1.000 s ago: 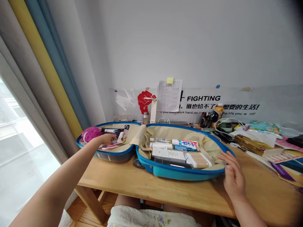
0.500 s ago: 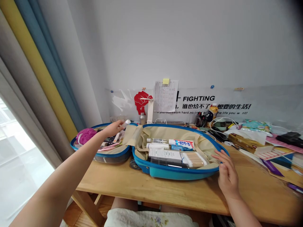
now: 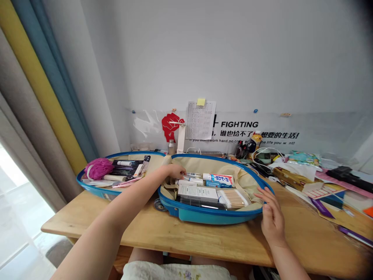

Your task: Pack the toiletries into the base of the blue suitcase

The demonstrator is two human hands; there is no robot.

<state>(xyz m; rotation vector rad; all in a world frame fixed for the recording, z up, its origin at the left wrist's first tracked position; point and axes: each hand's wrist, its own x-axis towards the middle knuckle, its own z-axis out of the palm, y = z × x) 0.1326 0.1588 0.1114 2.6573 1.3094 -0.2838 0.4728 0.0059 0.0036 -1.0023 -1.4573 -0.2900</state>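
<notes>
An open blue suitcase (image 3: 215,216) lies on the desk, its two beige-lined halves spread left and right. Inside the right half, my left hand (image 3: 175,171) reaches down with its fingers closed on a small white-capped bottle (image 3: 187,179), mostly covered by the fingers. Just below it lies a white tube (image 3: 194,182). Around these are a toothpaste box (image 3: 217,178), a blue bottle (image 3: 214,184), a white box (image 3: 198,192), a black case (image 3: 204,203) and a pack of cotton swabs (image 3: 233,198). At the right end, my right hand (image 3: 271,214) grips the suitcase rim, fingers over the edge.
In the left half are a purple bath puff (image 3: 100,168), black packs (image 3: 126,169) and slim tubes. Behind stand a desk lamp (image 3: 180,140) and a small bottle (image 3: 171,147). Cables, a brown pouch (image 3: 290,179) and papers clutter the wooden desk's (image 3: 221,237) right side.
My left hand has moved right with the small bottle, from above the left half down into the right half. My right hand stays at the rim. The view has shifted slightly.
</notes>
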